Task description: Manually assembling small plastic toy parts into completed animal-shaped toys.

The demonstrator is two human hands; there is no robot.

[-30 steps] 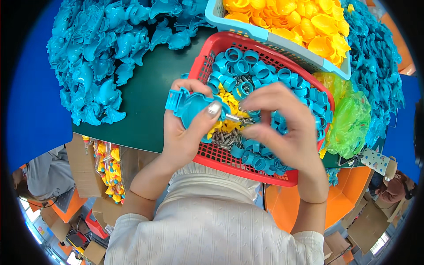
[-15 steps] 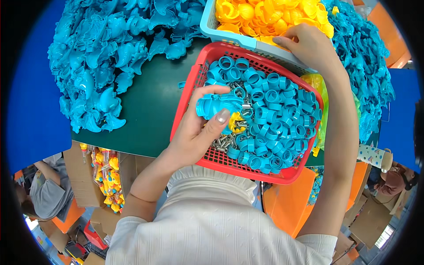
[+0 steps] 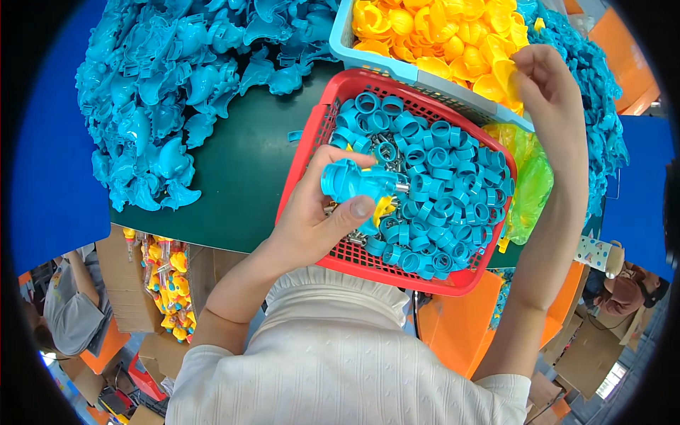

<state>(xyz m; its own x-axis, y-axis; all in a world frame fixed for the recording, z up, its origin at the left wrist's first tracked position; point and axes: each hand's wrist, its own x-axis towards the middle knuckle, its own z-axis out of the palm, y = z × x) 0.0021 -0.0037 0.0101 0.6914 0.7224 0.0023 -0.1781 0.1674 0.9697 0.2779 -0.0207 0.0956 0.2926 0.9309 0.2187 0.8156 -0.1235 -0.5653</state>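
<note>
My left hand (image 3: 320,212) is closed around a blue plastic figure part (image 3: 350,182), held over the near left part of the red basket (image 3: 338,86). A small yellow piece (image 3: 384,209) shows at its lower right end, beside a bit of silver metal (image 3: 402,188). Up at the right end of the light-blue basket (image 3: 404,69), my right hand (image 3: 549,88) pinches a blurred yellow shell (image 3: 515,86). More curved yellow shells (image 3: 453,35) fill that basket. Inside the red one lie many blue rings (image 3: 450,184) and small metal cylinders.
Heaps of blue moulded shells (image 3: 152,99) cover the left of the dark green table (image 3: 234,170), with another heap (image 3: 602,106) at the right. A green-yellow plastic bag (image 3: 531,191) lies beside the red basket. A box of yellow toys (image 3: 170,283) stands lower left. Other people sit at both sides.
My right hand has moved right across the light-blue basket and now has a yellow shell at its fingertips. The blue part in my left hand has tilted and shifted slightly.
</note>
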